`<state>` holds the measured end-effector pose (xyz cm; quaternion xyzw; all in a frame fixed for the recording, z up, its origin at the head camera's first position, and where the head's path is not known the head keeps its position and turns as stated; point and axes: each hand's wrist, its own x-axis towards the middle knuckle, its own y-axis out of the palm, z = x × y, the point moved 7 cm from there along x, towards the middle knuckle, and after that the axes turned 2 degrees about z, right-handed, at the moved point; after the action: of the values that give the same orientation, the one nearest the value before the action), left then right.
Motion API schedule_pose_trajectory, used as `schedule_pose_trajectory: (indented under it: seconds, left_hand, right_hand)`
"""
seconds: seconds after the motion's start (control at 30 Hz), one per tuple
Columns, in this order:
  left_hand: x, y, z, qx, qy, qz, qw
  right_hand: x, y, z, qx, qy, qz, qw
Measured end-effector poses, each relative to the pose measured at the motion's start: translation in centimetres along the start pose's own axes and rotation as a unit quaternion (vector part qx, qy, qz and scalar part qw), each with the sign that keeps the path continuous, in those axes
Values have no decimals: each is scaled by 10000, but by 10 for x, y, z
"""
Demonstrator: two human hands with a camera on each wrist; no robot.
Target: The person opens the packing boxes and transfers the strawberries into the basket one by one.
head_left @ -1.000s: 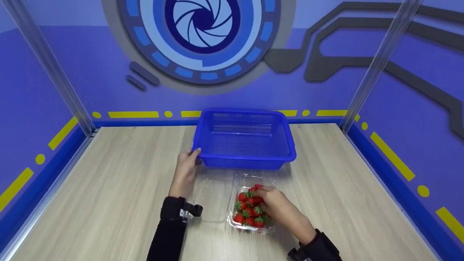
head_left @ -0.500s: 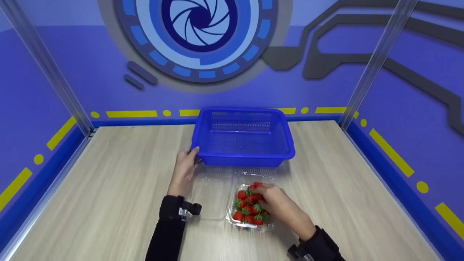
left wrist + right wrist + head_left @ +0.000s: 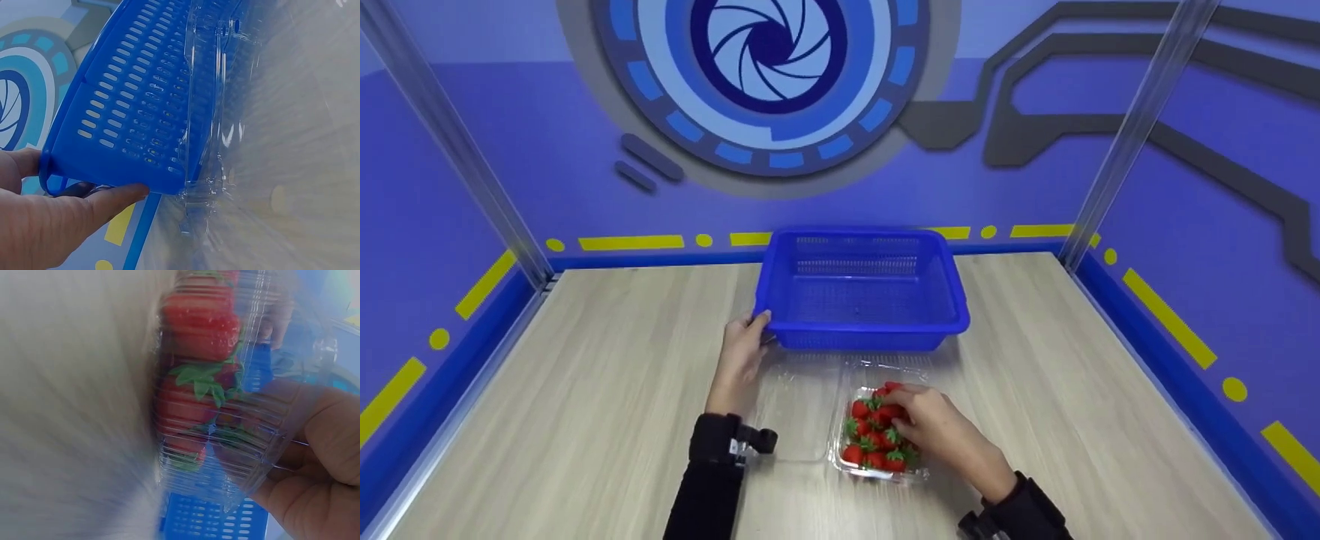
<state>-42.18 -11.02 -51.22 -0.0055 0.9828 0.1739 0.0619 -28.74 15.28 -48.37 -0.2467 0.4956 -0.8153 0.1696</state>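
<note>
Since ~0.5 s ago: v. little moved. Head view shifted a touch; R hand [image 3: 934,424] is in approx same spot, thumb poss. eased a bit; L hand [image 3: 741,356] and basket [image 3: 870,328] unchanged rel. to each other. Basket = ref: it's upright on table [image 3: 615,390] w/ L hand clamped on its near-left corner, thumb up at the rim, another digit lower against the side wall per L wrist view. Clear tub [image 3: 877,475] is just in front of basket's right half, lid [image 3: 795,427] folded out flat in front of its left half. Whether tub's far edge touches basket: can't tell. Berries [image 3: 876,440] all in tub, as far as visible, so nr start IMO. R hand is in front of basket, over tub's right side: fingers bent down among berries, index & thumb either side of one, but can't tell if they're clamped on it or still apart, tub wall glare & blur in R wrist view. Step in hand, my read: picking 1st berry while L hand steadies basket. Next move calls for a light pinch, straight lift to clear tub wall, then fwd over basket's near rim. Risk: dragging neighbours or snagging tub, prob. lightweight.
</note>
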Motion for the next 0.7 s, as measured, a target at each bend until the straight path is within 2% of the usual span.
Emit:
schedule_pose_trajectory:
  seconds: [0.17, 0.43, 0.7]
  left_hand:
    - [-1, 3, 0, -121, -121, 42, 9998]
    - [0, 2, -4, -135, -22, 28, 9999]
    - [3, 0, -6, 330, 29, 0, 9994]
  right_hand:
    - [-1, -4, -2, 37, 26, -35, 10000]
    - [2, -10, -1, 110, 84, -110, 9998]
    - [6, -15, 5, 149, -264, -102, 9995]
